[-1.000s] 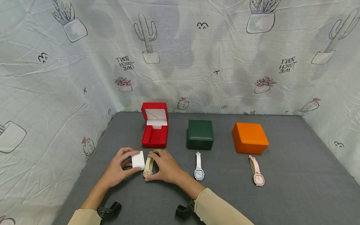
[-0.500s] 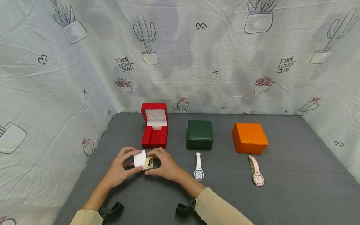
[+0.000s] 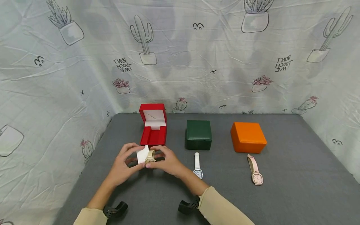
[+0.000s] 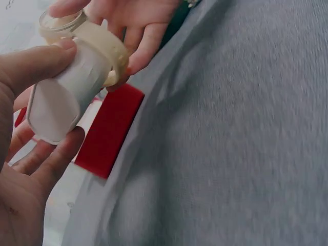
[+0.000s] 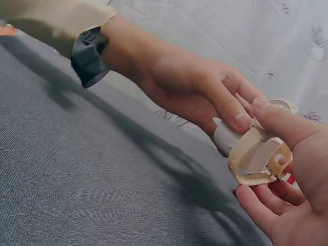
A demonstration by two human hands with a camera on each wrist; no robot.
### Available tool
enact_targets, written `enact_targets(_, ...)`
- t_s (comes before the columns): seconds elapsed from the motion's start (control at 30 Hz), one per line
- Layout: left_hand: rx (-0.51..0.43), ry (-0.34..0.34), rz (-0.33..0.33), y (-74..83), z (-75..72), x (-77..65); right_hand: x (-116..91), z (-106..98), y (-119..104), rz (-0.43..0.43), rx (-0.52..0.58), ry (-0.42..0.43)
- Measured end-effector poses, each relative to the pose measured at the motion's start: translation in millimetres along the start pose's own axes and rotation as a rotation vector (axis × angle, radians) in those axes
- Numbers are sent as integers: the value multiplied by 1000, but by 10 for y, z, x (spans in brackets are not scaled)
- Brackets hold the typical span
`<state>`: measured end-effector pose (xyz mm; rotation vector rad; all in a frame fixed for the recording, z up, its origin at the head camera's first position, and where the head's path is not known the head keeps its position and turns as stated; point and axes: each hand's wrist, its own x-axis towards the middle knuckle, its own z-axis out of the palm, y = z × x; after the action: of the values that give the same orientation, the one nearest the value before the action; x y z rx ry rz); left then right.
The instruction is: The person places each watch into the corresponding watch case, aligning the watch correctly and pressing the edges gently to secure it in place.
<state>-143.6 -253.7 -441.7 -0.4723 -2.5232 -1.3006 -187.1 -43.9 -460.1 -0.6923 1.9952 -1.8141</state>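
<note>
With 3 boxes (image 3: 198, 134) behind, left hand (image 3: 123, 163) pinches a white cushion (image 3: 142, 155), right hand (image 3: 169, 162) a cream watch (image 3: 150, 160).

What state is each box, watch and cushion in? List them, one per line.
Red box, open
Green box, closed
Orange box, closed
Cream watch, strap looped, held in the right hand
White cushion, gripped by the left hand
White watch, lying face up
Pink watch, lying face up
</note>
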Motion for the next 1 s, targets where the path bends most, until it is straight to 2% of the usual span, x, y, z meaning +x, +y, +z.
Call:
enact_targets(0.13,-6,24,26,217,1,41,-6,-42,-18,16,23,19)
enact_targets(0.27,10,40,50,327,25,81,-13,-81,-53,16,83,37)
enact_targets(0.7,-11,68,146,411,134,252,-4,-190,-147,104,309,156)
enact_targets(0.87,-29,79,191,435,184,292,-7,-205,-162,129,329,198)
enact_targets(1.0,-22,91,196,444,240,300,-16,-206,-153,139,323,217)
